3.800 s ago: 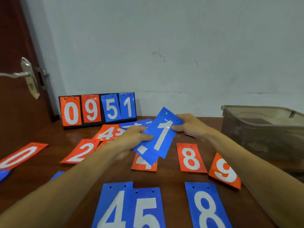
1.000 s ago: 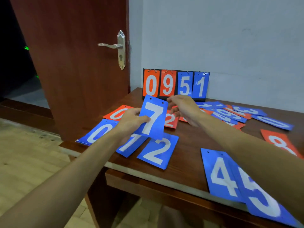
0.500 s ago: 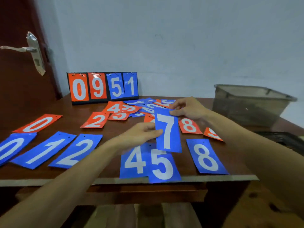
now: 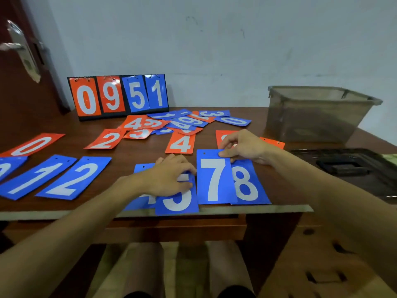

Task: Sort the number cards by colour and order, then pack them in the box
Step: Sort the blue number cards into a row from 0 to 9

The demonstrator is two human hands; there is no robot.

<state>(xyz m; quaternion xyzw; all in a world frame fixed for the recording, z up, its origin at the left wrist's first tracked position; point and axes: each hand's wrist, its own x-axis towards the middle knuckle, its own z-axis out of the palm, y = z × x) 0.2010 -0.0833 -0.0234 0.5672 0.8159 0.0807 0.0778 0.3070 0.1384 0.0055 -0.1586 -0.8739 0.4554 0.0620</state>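
Observation:
A blue 7 card lies near the table's front edge, overlapping a blue 8 card. My right hand pinches the 7's top right corner. My left hand rests flat on the blue 4 and blue 5 cards, its fingertips at the 7's left edge. Blue 1 and blue 2 cards lie in a row at the left, with a blue 0 cut off by the frame. A clear plastic box stands at the back right.
A mixed pile of orange and blue cards lies mid-table, with orange 0, 2 and 4 apart. A flip scoreboard reads 0951 by the wall. A dark lid lies at the right, a door at the left.
The blue 7, held up in both hands before, now lies on the table between the 5 and the 8. My left hand has let go and dropped onto the 4 and 5.

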